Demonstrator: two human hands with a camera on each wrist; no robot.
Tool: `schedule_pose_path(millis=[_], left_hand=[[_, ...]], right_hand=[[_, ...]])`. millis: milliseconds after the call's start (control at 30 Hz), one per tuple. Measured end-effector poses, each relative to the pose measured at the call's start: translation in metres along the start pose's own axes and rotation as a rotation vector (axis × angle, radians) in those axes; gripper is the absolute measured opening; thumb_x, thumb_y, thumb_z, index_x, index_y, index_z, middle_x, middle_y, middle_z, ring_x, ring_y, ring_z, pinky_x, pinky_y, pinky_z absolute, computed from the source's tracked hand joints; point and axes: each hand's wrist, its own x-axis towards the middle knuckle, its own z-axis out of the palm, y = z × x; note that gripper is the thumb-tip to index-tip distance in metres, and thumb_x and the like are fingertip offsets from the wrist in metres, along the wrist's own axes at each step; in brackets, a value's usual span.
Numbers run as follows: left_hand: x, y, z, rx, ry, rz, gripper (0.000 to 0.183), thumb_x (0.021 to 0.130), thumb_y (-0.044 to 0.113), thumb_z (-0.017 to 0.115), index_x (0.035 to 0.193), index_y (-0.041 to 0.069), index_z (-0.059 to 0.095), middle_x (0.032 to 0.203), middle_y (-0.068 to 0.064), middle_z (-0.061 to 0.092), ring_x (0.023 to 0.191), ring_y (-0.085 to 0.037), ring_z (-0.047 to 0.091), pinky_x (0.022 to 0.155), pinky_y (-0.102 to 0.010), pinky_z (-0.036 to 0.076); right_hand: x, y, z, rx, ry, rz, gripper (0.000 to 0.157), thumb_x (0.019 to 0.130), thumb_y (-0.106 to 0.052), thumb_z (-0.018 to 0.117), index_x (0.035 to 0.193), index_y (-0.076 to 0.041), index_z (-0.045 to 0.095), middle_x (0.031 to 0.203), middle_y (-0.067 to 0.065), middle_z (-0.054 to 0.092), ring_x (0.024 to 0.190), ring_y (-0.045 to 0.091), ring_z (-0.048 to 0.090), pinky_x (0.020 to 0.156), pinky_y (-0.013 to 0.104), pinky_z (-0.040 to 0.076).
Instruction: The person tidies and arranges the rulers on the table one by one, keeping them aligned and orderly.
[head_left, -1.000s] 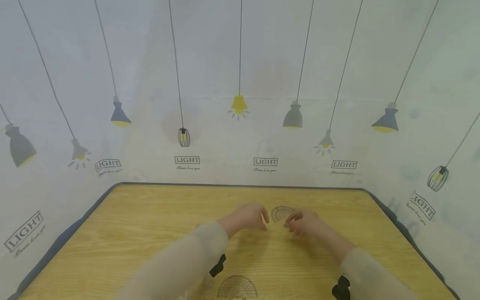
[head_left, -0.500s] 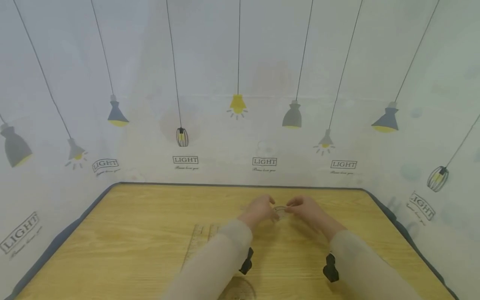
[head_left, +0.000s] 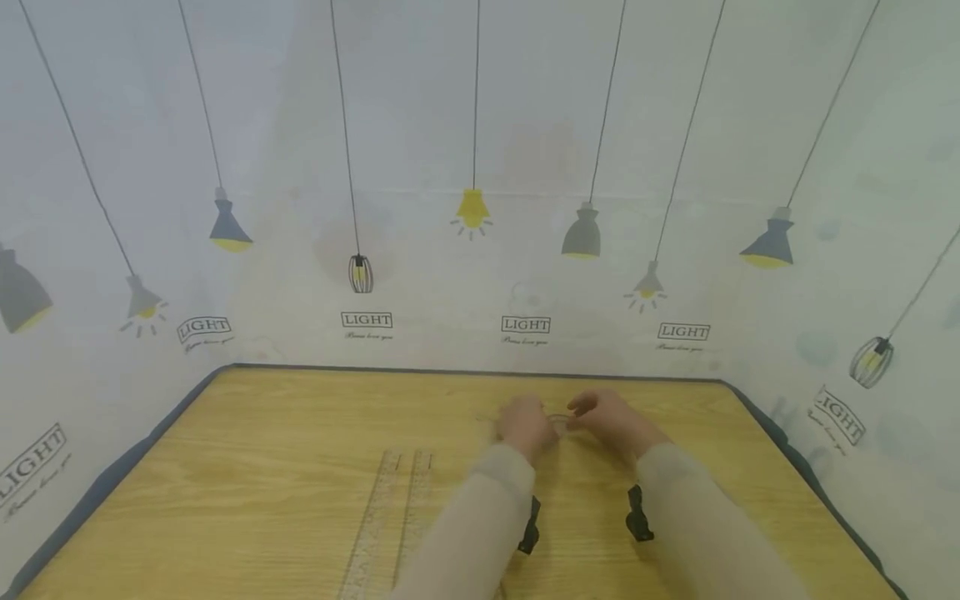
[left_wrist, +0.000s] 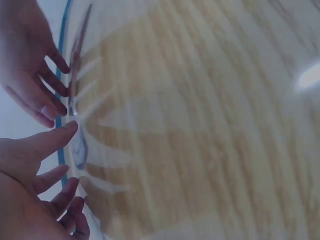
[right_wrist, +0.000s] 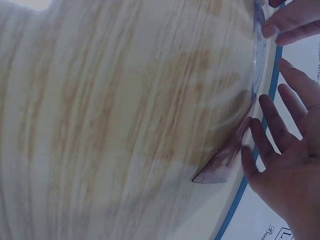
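Observation:
At the table's far side my left hand (head_left: 527, 427) and right hand (head_left: 609, 421) reach toward each other. Between them the curved edge of a clear protractor (head_left: 558, 418) shows. In the left wrist view the left fingers lie spread around the end of a clear plastic piece (left_wrist: 79, 154), one fingertip at its upper end. A reddish see-through triangular piece (right_wrist: 220, 167), like a set square, lies beside the right fingers (right_wrist: 272, 117) in the right wrist view. Those fingers are extended and at its edge; firm contact cannot be told. From the head view, the hands hide most of both pieces.
Two clear rulers (head_left: 372, 521) lie side by side left of the left sleeve (head_left: 480, 517). The wooden table (head_left: 225, 500) has a dark blue edge, with a lamp-printed white sheet (head_left: 420, 250) behind it. Black straps (head_left: 530, 527) hang at the wrists.
My left hand has moved right and slightly away, closer to the protractor. The right hand shifted slightly up beside it. The rulers came into view as the left sleeve moved right, covering the near protractor.

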Motion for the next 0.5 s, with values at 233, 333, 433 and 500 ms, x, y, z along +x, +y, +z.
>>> schedule_pose_path(millis=[233,333,433,500], left_hand=[[0.007,0.005,0.011,0.175,-0.005,-0.048,0.053,0.067,0.04,0.088,0.108,0.011,0.07,0.11,-0.011,0.063,0.101,-0.032,0.057,0.081,-0.048,0.052],[0.011,0.006,0.013,0.164,-0.023,-0.058,0.052,0.068,0.04,0.088,0.108,0.012,0.07,0.112,-0.011,0.063,0.103,-0.031,0.057,0.084,-0.049,0.051],[0.012,0.006,0.014,0.15,-0.021,-0.053,0.048,0.07,0.04,0.086,0.106,0.013,0.07,0.11,-0.011,0.064,0.101,-0.031,0.058,0.082,-0.048,0.051],[0.013,0.006,0.014,0.144,-0.01,-0.048,0.045,0.072,0.041,0.084,0.105,0.013,0.07,0.108,-0.01,0.065,0.098,-0.03,0.058,0.079,-0.047,0.052]], right_hand=[[0.007,0.0,0.004,-0.121,-0.022,0.011,0.048,0.076,-0.021,0.081,0.119,-0.007,0.066,0.115,0.01,0.065,0.116,0.035,0.054,0.103,0.055,0.037],[0.01,-0.001,0.005,-0.153,-0.059,-0.005,0.047,0.076,-0.017,0.081,0.119,-0.005,0.067,0.117,0.013,0.066,0.117,0.038,0.053,0.104,0.056,0.036],[0.011,-0.004,0.007,-0.188,-0.082,-0.041,0.044,0.076,-0.014,0.08,0.116,-0.002,0.068,0.115,0.015,0.067,0.115,0.038,0.056,0.103,0.055,0.037],[0.011,-0.006,0.007,-0.212,-0.092,-0.062,0.042,0.077,-0.013,0.079,0.115,-0.001,0.068,0.113,0.016,0.067,0.112,0.038,0.057,0.102,0.056,0.038]])
